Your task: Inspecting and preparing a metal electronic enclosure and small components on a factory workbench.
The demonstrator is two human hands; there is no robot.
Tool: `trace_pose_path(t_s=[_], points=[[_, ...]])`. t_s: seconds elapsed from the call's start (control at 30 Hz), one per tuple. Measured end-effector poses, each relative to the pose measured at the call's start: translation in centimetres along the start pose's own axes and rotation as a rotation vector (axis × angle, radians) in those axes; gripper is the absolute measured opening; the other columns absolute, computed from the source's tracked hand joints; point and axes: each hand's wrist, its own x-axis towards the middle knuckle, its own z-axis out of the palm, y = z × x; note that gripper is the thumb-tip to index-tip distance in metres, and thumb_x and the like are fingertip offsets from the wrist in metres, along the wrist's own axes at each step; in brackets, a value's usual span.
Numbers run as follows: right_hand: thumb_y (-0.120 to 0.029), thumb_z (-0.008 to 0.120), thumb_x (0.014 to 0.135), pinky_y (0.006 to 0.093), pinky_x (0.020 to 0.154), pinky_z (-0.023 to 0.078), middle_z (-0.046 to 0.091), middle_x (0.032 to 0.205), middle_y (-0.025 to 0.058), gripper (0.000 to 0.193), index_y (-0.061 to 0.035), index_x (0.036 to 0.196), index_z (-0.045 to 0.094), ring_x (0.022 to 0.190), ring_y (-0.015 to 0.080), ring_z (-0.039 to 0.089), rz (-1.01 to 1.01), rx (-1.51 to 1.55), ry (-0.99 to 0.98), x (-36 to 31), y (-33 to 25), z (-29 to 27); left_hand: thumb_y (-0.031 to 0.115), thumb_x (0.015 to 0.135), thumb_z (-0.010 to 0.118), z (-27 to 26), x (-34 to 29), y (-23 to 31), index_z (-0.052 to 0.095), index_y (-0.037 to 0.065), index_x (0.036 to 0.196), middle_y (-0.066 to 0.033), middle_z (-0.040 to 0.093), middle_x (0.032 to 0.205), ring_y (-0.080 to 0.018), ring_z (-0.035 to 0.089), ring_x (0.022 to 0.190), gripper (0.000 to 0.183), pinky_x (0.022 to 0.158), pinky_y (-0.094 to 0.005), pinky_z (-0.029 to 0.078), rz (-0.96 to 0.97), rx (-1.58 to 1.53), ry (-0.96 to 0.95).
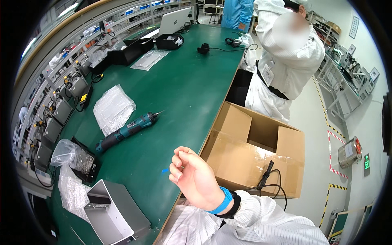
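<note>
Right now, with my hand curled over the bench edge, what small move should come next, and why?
Probably reach the right hand forward and left to the teal electric screwdriver. The hand is loosely curled, holds nothing, and hovers at the edge of the green table. The screwdriver lies untouched ahead of it, beside the grey metal housing. The left hand is out of view.

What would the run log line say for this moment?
right hand: curled, holds nothing, over green table edge | left hand: unseen | screwdriver: lying untouched
</note>
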Motion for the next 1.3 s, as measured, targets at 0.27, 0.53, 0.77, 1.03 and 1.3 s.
trace_pose_path(t_s=[0.27, 0.53, 0.77, 1.03, 1.3], points=[[-0.015, 0.046, 0.089, 0.0272, 0.061, 0.034, 0.044, 0.078, 0.0019, 0.009, -0.0088, 0.096, 0.046, 0.063, 0.0131, 0.041, 0.146, 0.147, -0.080, -2.7, 3.6, 3.3, 0.009, 0.070, 0.074, 4.7, 4.6, 16.8, 0.064, 0.002, 0.083, -0.0102, 0.058, 0.071, -0.0237, 0.056, 0.057, 0.018, 0.050, -0.0298, 0.045, 0.196, -0.633, -0.351], [-0.017, 0.046, 0.090, 0.0268, 0.062, 0.034, 0.044, 0.078, 0.0015, 0.011, -0.0077, 0.096, 0.046, 0.064, 0.0123, 0.042, 0.121, 0.114, -0.074, -3.1, 3.8, 3.3, 0.010, 0.071, 0.073, 5.4, 3.0, 18.4, 0.062, 0.001, 0.086, -0.0134, 0.062, 0.080, -0.0275, 0.061, 0.064, 0.020, 0.055, -0.0317, 0.049, 0.122, -0.523, -0.244], [-0.017, 0.046, 0.090, 0.0264, 0.062, 0.035, 0.044, 0.077, 0.0013, 0.012, -0.0070, 0.097, 0.046, 0.064, 0.0119, 0.042, 0.147, 0.036, -0.037, -3.1, 4.8, 3.1, 0.008, 0.078, 0.061, 5.7, 3.6, 17.2, 0.059, -0.003, 0.083, -0.0158, 0.059, 0.074, -0.0270, 0.057, 0.057, 0.012, 0.050, -0.0328, 0.046, 0.260, -0.422, -0.220], [-0.017, 0.047, 0.088, 0.0243, 0.059, 0.038, 0.048, 0.073, -0.0014, 0.013, -0.0082, 0.097, 0.049, 0.059, 0.0086, 0.046, 0.204, 0.021, 0.032, -2.9, 5.7, 2.7, 0.012, 0.079, 0.064, 5.4, 4.2, 16.1, 0.058, 0.000, 0.084, -0.0144, 0.059, 0.072, -0.0287, 0.058, 0.056, 0.015, 0.051, -0.0332, 0.047, 0.142, -0.377, -0.162], [-0.016, 0.051, 0.087, 0.0268, 0.061, 0.037, 0.046, 0.074, 0.0000, 0.010, -0.0084, 0.093, 0.049, 0.062, 0.0123, 0.043, 0.314, 0.094, 0.056, -3.2, 6.3, 2.8, 0.014, 0.080, 0.065, 4.8, 4.1, 15.6, 0.059, 0.001, 0.084, -0.0142, 0.060, 0.071, -0.0280, 0.058, 0.056, 0.015, 0.050, -0.0331, 0.047, 0.148, -0.351, -0.177]])
